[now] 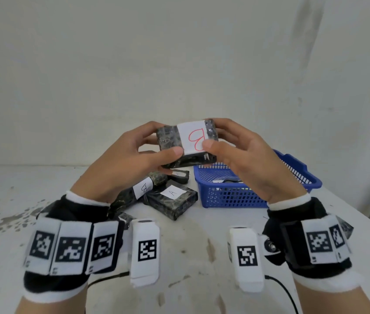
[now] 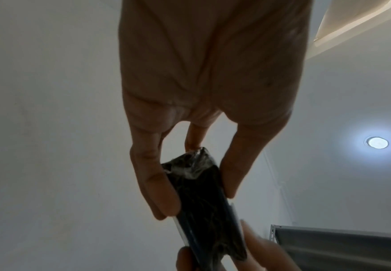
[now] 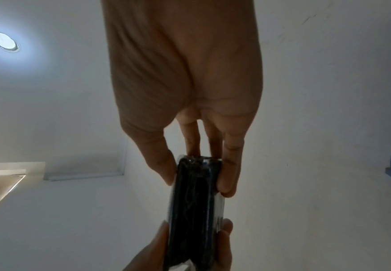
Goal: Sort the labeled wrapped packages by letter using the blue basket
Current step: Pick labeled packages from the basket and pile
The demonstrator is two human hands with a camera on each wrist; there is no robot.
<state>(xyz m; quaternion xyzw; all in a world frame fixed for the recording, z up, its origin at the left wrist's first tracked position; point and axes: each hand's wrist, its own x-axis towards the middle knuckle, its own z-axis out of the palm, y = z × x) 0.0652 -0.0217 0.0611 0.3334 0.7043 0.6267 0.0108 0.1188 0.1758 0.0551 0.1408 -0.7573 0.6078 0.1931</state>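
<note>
Left hand [image 1: 120,159] and right hand [image 1: 243,155] pinch opposite ends of the dark film-wrapped B-labelled block package [image 1: 187,143], held left of the blue plastic basket [image 1: 224,196]; seemingly stiff, light, slippery, best gripped by its ends.

Bare workroom: stained white table [image 1: 9,223], metal shelving [image 2: 343,243].
</note>
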